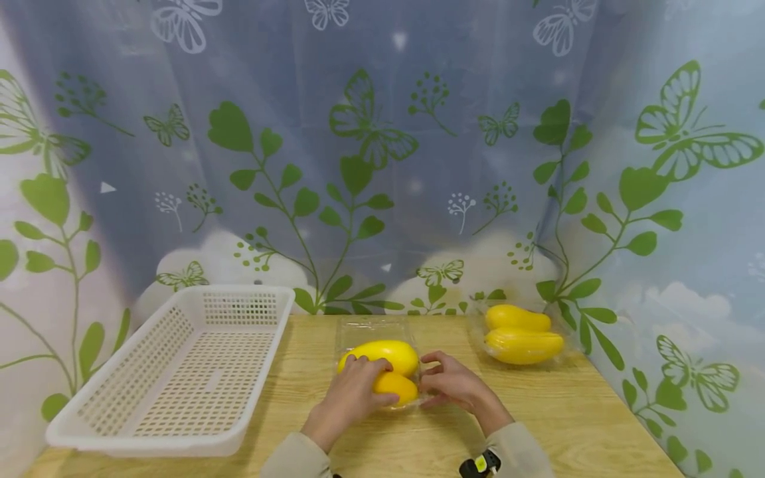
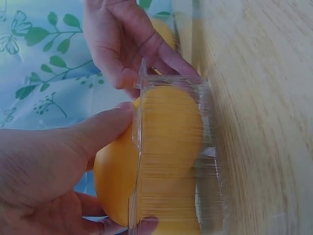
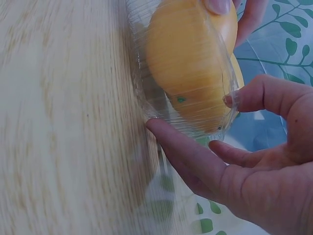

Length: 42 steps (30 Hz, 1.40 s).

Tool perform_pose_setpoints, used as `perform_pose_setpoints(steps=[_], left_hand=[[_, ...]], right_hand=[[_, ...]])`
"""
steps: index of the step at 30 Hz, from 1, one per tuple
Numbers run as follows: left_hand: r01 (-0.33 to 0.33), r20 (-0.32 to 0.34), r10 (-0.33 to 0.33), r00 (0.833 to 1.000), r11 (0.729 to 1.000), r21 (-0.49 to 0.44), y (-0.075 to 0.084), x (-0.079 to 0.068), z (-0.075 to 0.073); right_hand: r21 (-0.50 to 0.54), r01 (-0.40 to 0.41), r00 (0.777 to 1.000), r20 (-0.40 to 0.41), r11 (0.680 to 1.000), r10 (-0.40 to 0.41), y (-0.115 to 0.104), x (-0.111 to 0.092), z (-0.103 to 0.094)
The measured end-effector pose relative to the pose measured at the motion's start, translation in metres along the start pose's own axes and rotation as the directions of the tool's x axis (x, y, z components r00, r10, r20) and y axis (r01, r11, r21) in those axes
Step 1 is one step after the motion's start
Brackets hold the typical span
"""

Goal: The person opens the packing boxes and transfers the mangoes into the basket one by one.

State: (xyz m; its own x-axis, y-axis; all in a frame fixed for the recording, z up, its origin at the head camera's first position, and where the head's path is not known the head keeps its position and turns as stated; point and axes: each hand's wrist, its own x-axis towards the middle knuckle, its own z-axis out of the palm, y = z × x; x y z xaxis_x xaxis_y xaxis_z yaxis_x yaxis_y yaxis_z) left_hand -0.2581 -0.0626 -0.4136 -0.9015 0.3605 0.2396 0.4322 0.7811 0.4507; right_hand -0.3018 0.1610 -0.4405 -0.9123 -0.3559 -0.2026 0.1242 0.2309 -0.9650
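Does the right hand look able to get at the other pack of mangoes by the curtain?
Probably yes: the second pack lies on bare table to the right of the right hand, nothing between, though that hand is holding the near tray.

White basket (image 1: 179, 372) left; second mango pack (image 1: 522, 337) right, wooden table (image 1: 586, 411).

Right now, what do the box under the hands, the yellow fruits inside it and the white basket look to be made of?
The box looks like thin clear plastic: glossy, see-through, finely ribbed walls. The yellow fruits have smooth, evenly coloured, slightly shiny skin; real or plastic imitation, I cannot tell. The white basket seems moulded matte plastic, with a perforated grid in its base and walls.
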Motion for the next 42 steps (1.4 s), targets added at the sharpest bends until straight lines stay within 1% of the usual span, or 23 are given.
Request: perform_pose_setpoints(steps=[7,14,23,30,35,42], left_hand=[[-0.002,0.005,0.002,1.000,1.000,0.005,-0.001,0.002,-0.004],[0.028,0.046,-0.026,0.999,0.999,-0.035,-0.002,0.002,-0.010],[0.030,0.045,-0.028,0.999,0.999,-0.028,0.001,-0.001,-0.019],[0.052,0.063,-0.050,0.997,0.998,-0.027,0.003,-0.004,-0.024],[0.062,0.058,-0.060,0.997,0.998,-0.031,0.003,-0.002,-0.027],[0.035,0.052,-0.035,0.998,0.999,0.000,0.003,-0.003,-0.032]], right_hand=[[-0.002,-0.007,1.000,-0.004,1.000,0.007,-0.002,0.000,0.001],[-0.007,-0.015,1.000,-0.013,1.000,0.015,-0.002,-0.002,0.002],[-0.003,-0.038,0.999,0.006,0.999,0.038,-0.001,0.000,0.001],[0.015,-0.060,0.998,0.021,0.998,0.059,0.000,0.000,-0.002],[0.024,-0.051,0.999,0.021,0.998,0.050,-0.001,-0.001,-0.001],[0.023,-0.022,1.000,0.018,0.999,0.022,-0.001,-0.002,0.000]])
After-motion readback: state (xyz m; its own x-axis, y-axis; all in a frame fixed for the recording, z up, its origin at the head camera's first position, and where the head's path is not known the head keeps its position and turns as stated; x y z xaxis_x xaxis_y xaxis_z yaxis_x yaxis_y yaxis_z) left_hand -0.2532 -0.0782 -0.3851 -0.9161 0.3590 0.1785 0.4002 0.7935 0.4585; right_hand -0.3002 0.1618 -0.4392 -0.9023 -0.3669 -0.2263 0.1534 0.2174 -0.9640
